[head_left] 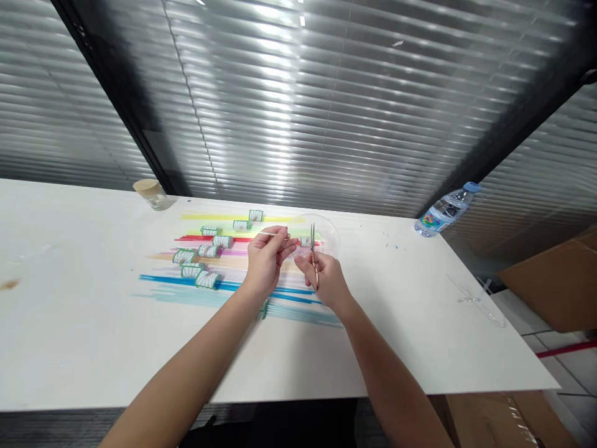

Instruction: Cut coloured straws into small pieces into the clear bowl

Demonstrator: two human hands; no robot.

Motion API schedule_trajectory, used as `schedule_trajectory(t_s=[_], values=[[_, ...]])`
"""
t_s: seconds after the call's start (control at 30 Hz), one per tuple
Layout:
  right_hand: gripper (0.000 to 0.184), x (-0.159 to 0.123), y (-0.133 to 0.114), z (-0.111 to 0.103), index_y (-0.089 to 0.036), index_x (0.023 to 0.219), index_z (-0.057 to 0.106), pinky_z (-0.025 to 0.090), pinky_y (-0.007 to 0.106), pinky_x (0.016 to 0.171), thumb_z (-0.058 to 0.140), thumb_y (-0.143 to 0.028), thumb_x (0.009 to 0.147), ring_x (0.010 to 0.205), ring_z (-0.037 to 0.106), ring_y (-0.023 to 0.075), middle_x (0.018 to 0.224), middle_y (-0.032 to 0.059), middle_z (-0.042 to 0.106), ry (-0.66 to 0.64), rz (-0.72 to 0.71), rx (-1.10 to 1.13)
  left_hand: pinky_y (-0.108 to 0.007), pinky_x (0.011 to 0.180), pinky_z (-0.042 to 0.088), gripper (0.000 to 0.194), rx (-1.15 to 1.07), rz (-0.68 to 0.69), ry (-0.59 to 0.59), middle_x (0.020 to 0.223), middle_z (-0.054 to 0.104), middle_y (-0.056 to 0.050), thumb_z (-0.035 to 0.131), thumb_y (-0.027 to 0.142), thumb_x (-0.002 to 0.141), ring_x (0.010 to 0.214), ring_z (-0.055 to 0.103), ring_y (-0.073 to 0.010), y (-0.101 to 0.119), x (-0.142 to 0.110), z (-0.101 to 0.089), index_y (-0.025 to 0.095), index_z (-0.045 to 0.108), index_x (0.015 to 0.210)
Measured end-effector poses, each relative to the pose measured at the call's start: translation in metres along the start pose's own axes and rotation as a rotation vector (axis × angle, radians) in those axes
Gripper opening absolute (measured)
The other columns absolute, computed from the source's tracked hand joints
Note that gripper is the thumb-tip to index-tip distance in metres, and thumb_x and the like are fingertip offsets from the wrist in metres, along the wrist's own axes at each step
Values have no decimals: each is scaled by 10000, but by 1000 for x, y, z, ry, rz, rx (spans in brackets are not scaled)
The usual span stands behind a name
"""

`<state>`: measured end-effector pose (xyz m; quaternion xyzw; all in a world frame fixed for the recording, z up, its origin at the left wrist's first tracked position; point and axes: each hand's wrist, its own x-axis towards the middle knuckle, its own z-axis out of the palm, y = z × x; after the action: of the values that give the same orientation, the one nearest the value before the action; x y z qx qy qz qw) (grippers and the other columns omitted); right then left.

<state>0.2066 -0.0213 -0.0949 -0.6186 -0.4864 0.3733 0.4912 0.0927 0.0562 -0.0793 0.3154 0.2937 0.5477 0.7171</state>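
Observation:
My right hand (pixel 326 277) grips a small pair of scissors (pixel 313 246) by the coppery handles, with the blades pointing away from me and slightly apart. Just left of it, my left hand (pixel 267 261) pinches a thin pale strip (pixel 268 234) between thumb and fingers; how far it runs inside the fingers is hidden. Under both hands lie bundles of long thin coloured strips, among them blue strips (pixel 172 281), red strips (pixel 196 238) and yellow strips (pixel 209 216). White-and-green patterned bands (pixel 208 280) sit around several bundles. Behind the scissors is a clear round dish (pixel 332 233) with small bits in it.
A water bottle (pixel 443 214) stands at the back right, and a lidded jar (pixel 153 194) at the back left. A clear looped cord (pixel 480 302) lies near the table's right edge. Blinds rise behind the white table (pixel 420 336). Cardboard boxes (pixel 555 286) are beyond the right edge.

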Motion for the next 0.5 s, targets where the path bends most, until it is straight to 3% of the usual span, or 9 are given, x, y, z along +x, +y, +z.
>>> schedule_trajectory(t_s=[0.5], values=[[554,0,-2,0,-199,592,443,373,242,507,590,-678,830,479,468,114,487,-26,505,7,39,-48,-217,633,575,403,-25,-10,24,695,663,16,915,279,522,665,712,-144,-1,1,0,141,658,800]])
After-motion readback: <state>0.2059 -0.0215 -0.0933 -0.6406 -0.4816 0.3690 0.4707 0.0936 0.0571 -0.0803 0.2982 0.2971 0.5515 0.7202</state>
